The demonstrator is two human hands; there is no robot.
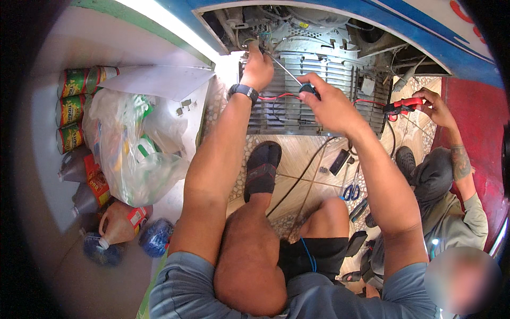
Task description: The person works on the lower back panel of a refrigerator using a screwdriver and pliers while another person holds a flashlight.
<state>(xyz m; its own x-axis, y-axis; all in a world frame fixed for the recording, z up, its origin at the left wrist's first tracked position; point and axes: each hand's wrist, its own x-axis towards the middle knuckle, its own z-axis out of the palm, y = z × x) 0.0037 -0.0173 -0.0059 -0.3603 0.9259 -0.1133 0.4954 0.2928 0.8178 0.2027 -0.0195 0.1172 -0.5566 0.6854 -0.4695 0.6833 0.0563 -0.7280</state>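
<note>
An opened appliance [297, 42] shows wiring and metal parts above a slatted metal grille [297, 122]. My left hand [257, 69] is raised into its wiring at the upper left, fingers closed on something too small to make out. Beside it, my right hand [326, 103] grips the dark blue handle of a screwdriver [287, 69], whose long shaft points up-left toward my left hand's fingertips. A red wire [276, 95] runs across the grille to a red and black tool [401, 106], held by a co-worker's hand [435, 109] at the right.
A co-worker [446, 212] crouches at my right. On the tiled floor [297, 196] lie scissors [350, 191], a black device [340, 159] and a cable [297, 178]. At left are cans [71, 109], a plastic bag [133, 159] and several jugs [119, 226]. A blue-edged panel [425, 48] overhangs the opening.
</note>
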